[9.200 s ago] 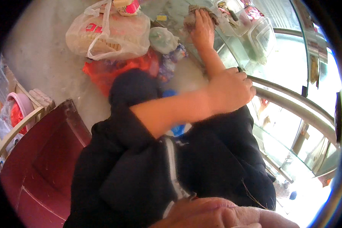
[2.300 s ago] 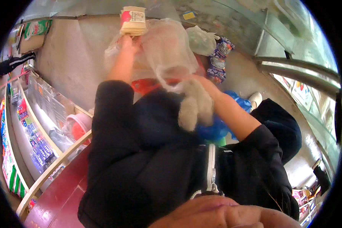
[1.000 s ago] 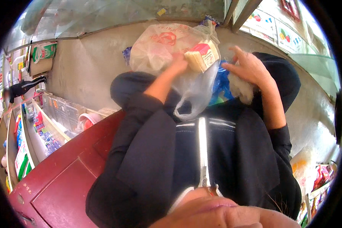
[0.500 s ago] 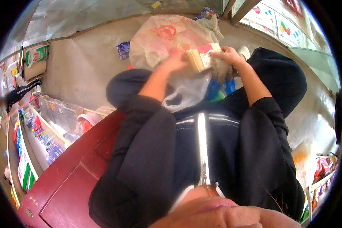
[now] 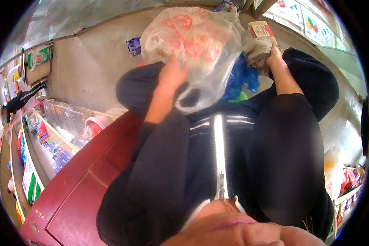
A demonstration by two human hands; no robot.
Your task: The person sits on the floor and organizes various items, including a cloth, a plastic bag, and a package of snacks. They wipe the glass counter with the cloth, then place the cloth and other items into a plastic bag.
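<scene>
My left hand [image 5: 173, 73], blurred, is at the near left side of a large clear plastic bag [image 5: 219, 67] with red print; its fingers are too smeared to read. Pale contents show dimly through the bag. Out to the right, my right hand [image 5: 276, 61] is closed at a crumpled grey rag [image 5: 258, 52]. Just beyond the rag is a small cream and red box [image 5: 261, 29]; whether my fingers also touch it is hidden. A blue plastic bag [image 5: 238, 78] lies between my legs, beside the clear one.
A purple packet [image 5: 133, 46] lies on the floor left of the bag. Glass panels run along the far side. A dark red wooden piece of furniture [image 5: 82, 188] is at my left, with shelves of goods [image 5: 49, 143] beyond. Another person's dark-clothed leg [image 5: 24, 98] shows far left.
The cream and red box has gone from between my hands to the far right. My right hand has moved right with the rag, and my left hand has drawn back left to the bag.
</scene>
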